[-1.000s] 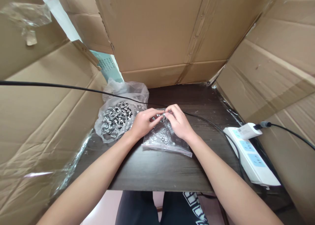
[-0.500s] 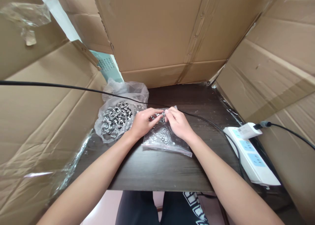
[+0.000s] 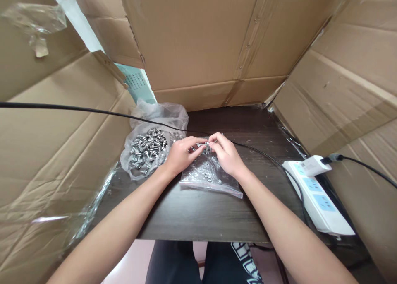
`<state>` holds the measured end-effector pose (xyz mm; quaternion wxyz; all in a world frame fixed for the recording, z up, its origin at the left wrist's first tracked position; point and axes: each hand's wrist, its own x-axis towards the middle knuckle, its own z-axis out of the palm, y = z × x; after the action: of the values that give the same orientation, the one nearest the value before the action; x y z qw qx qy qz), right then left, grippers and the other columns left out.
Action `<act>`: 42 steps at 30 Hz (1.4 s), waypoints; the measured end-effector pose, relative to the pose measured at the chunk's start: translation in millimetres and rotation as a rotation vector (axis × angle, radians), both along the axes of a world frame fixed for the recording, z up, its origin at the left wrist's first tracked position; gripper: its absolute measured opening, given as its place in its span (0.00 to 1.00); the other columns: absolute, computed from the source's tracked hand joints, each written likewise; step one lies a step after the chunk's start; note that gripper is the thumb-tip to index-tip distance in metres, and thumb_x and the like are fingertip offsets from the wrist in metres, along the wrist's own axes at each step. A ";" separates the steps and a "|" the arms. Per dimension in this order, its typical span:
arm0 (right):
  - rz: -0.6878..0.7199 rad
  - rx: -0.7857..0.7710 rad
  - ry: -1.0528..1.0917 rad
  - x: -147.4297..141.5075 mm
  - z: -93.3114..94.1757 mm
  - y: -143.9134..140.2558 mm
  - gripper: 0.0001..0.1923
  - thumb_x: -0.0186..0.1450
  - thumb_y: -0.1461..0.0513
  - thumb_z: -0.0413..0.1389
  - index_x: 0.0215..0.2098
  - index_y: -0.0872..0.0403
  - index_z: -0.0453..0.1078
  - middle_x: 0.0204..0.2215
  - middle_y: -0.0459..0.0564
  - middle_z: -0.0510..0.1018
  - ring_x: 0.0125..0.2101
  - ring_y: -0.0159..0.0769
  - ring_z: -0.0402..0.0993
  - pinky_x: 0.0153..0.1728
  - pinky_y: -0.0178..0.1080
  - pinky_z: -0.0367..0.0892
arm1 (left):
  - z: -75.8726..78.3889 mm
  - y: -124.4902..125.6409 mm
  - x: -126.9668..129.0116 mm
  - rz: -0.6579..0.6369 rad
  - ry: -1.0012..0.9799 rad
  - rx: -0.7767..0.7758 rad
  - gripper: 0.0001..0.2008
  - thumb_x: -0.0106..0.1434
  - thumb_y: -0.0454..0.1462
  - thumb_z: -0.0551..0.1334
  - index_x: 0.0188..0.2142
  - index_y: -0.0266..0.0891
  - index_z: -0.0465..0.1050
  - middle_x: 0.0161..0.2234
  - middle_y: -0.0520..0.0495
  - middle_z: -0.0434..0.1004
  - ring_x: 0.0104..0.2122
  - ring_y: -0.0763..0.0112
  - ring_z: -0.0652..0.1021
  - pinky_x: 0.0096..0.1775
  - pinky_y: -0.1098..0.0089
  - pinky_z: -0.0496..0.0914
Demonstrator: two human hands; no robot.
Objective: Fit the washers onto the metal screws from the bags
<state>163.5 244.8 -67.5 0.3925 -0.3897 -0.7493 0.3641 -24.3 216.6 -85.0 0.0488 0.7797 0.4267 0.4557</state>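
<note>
Three walls of brown cardboard (image 3: 201,39) are set around a dark wooden table (image 3: 217,213), closing off its back, left and right edges. A white power strip (image 3: 319,195) is laid along the right edge. Near the back-left corner an open plastic bag of screws (image 3: 145,149) is seen; just beside it, at mid-table, a flat clear bag of washers (image 3: 207,174) lies under both hands. Left hand (image 3: 180,155) and right hand (image 3: 228,155) are curled — fingertips pinched together on a small metal screw (image 3: 203,144).
</note>
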 end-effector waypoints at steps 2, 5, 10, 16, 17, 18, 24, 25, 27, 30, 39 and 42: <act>0.010 0.014 -0.027 -0.3 -0.2 0.6 0.10 0.69 0.57 0.50 0.31 0.50 0.66 0.29 0.46 0.72 0.33 0.38 0.68 0.38 0.40 0.63 | -0.1 0.0 0.0 -0.010 0.006 -0.004 0.08 0.71 0.37 0.64 0.46 0.39 0.81 0.42 0.45 0.86 0.35 0.70 0.84 0.37 0.73 0.78; 0.000 0.024 -0.070 -0.2 -0.8 1.4 0.21 0.72 0.54 0.46 0.23 0.51 0.63 0.26 0.48 0.70 0.31 0.38 0.68 0.39 0.41 0.62 | -0.6 0.1 0.4 -0.014 0.005 0.003 0.08 0.70 0.36 0.65 0.46 0.38 0.81 0.42 0.45 0.86 0.36 0.70 0.84 0.37 0.73 0.78; -0.003 0.026 -0.051 0.1 -1.1 1.5 0.12 0.70 0.56 0.49 0.30 0.50 0.64 0.27 0.46 0.69 0.32 0.38 0.67 0.38 0.39 0.61 | -0.9 0.0 0.7 -0.014 0.002 0.004 0.08 0.70 0.36 0.65 0.46 0.38 0.81 0.42 0.45 0.86 0.36 0.70 0.84 0.37 0.73 0.78; 0.009 0.020 -0.069 -0.8 -3.2 1.5 0.18 0.73 0.55 0.45 0.27 0.50 0.62 0.27 0.47 0.69 0.32 0.38 0.68 0.37 0.41 0.61 | -0.6 -0.1 0.5 -0.008 -0.004 0.001 0.08 0.70 0.36 0.65 0.47 0.38 0.81 0.42 0.45 0.86 0.37 0.70 0.84 0.39 0.72 0.78; 0.007 0.014 -0.056 -0.8 -3.5 1.6 0.16 0.73 0.55 0.46 0.28 0.50 0.63 0.28 0.47 0.70 0.32 0.38 0.68 0.38 0.40 0.61 | -0.8 -0.1 0.6 -0.006 -0.006 0.003 0.08 0.70 0.36 0.65 0.46 0.38 0.81 0.42 0.45 0.86 0.37 0.70 0.84 0.38 0.73 0.78; 0.013 0.012 -0.049 -0.8 -3.7 1.8 0.14 0.72 0.56 0.47 0.29 0.51 0.64 0.28 0.47 0.70 0.33 0.38 0.68 0.38 0.40 0.61 | -1.0 0.0 0.7 -0.009 -0.006 0.004 0.08 0.70 0.36 0.65 0.46 0.38 0.81 0.42 0.45 0.86 0.36 0.70 0.84 0.38 0.73 0.78; 0.031 0.046 -0.081 -0.9 -5.2 2.7 0.21 0.74 0.56 0.44 0.24 0.51 0.60 0.27 0.48 0.69 0.31 0.37 0.68 0.37 0.40 0.60 | -1.5 0.2 1.1 -0.035 0.008 -0.004 0.08 0.70 0.34 0.65 0.47 0.38 0.81 0.41 0.46 0.86 0.36 0.71 0.84 0.36 0.75 0.77; 0.023 0.047 -0.074 -0.9 -5.5 2.7 0.20 0.75 0.55 0.44 0.25 0.51 0.61 0.27 0.48 0.69 0.32 0.37 0.68 0.37 0.40 0.60 | -1.5 0.2 1.0 -0.029 0.004 -0.005 0.08 0.70 0.35 0.65 0.47 0.38 0.81 0.41 0.46 0.86 0.36 0.71 0.84 0.36 0.75 0.77; 0.022 0.044 -0.055 -0.9 -6.2 2.8 0.18 0.74 0.56 0.45 0.28 0.51 0.63 0.27 0.47 0.70 0.32 0.37 0.68 0.37 0.40 0.61 | -1.5 0.2 0.9 -0.022 -0.006 -0.004 0.08 0.70 0.35 0.65 0.47 0.38 0.81 0.42 0.45 0.86 0.36 0.71 0.84 0.37 0.74 0.77; 0.048 0.053 -0.057 -0.6 -6.9 3.6 0.15 0.73 0.57 0.47 0.28 0.51 0.63 0.28 0.46 0.70 0.33 0.37 0.68 0.38 0.39 0.61 | -2.1 0.1 0.8 -0.028 0.003 0.003 0.08 0.70 0.35 0.65 0.47 0.38 0.81 0.41 0.45 0.86 0.36 0.70 0.84 0.37 0.74 0.77; 0.029 0.047 -0.051 -0.8 -7.0 3.1 0.14 0.72 0.57 0.48 0.29 0.51 0.64 0.28 0.46 0.71 0.33 0.37 0.68 0.38 0.39 0.61 | -1.2 -0.4 0.4 -0.016 0.008 -0.018 0.08 0.70 0.36 0.65 0.47 0.38 0.81 0.41 0.46 0.86 0.36 0.70 0.84 0.38 0.73 0.77; 0.054 0.057 -0.051 -1.2 -7.1 4.0 0.14 0.71 0.60 0.48 0.26 0.51 0.62 0.28 0.46 0.70 0.32 0.37 0.67 0.38 0.39 0.61 | -1.3 -0.7 0.2 -0.027 0.029 -0.023 0.08 0.70 0.36 0.65 0.47 0.38 0.81 0.40 0.46 0.85 0.34 0.71 0.83 0.38 0.73 0.77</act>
<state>162.2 248.9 -74.7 0.3744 -0.3671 -0.7794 0.3429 -24.2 215.9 -86.4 0.0575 0.7912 0.4221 0.4387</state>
